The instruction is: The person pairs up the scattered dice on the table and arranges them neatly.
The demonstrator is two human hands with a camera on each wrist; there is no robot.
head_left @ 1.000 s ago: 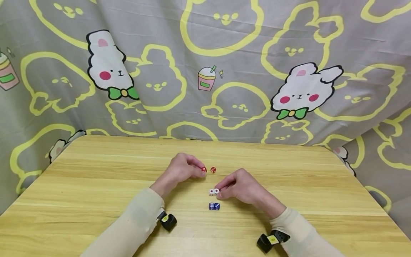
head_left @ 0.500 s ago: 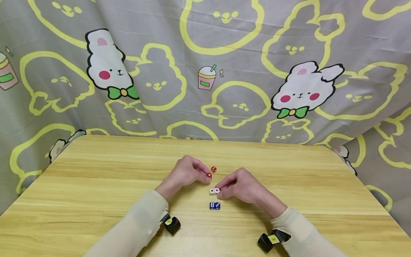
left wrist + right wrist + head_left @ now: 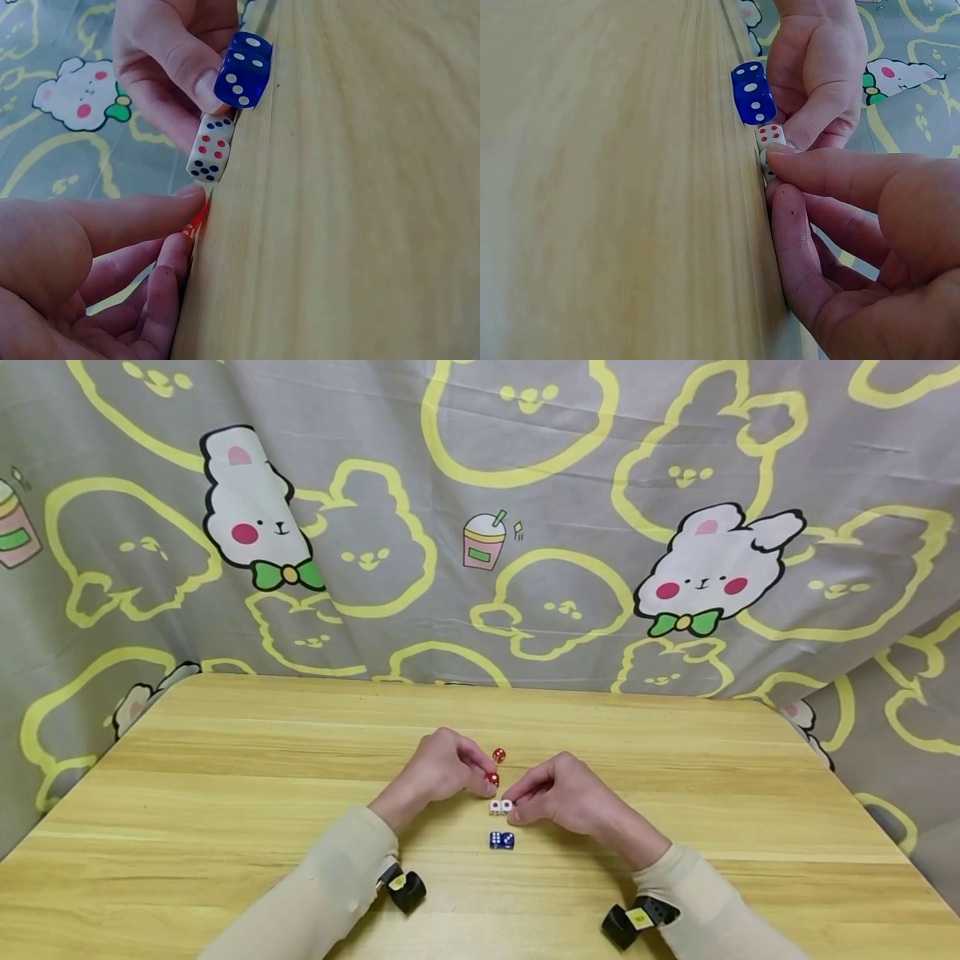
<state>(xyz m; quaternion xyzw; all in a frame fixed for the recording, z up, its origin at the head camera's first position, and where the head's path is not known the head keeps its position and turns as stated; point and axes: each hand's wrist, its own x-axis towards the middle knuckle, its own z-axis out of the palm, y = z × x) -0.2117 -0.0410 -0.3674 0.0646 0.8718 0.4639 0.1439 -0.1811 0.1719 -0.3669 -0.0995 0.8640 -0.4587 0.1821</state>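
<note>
My left hand (image 3: 441,768) pinches a red die (image 3: 492,779) between thumb and fingers, low over the table. In the left wrist view only a sliver of this red die (image 3: 196,219) shows. Another red die (image 3: 499,755) lies a little farther back. My right hand (image 3: 566,795) grips the right one of two white dice (image 3: 495,807), which stand side by side just in front of the held red die. Its thumb hides part of that die in the right wrist view. Nearest me, two blue dice (image 3: 502,841) sit against each other, apart from both hands.
The dice are on a wood-grain table (image 3: 247,760). Behind its back edge hangs a grey curtain (image 3: 420,610) with yellow outlines and white rabbits. A black wrist camera (image 3: 406,891) is strapped to the left wrist, and another black camera (image 3: 620,928) to the right.
My left hand has brought its red die rightward and nearer to me, from beside the other red die to just behind the white dice. My right hand has stayed at the white dice.
</note>
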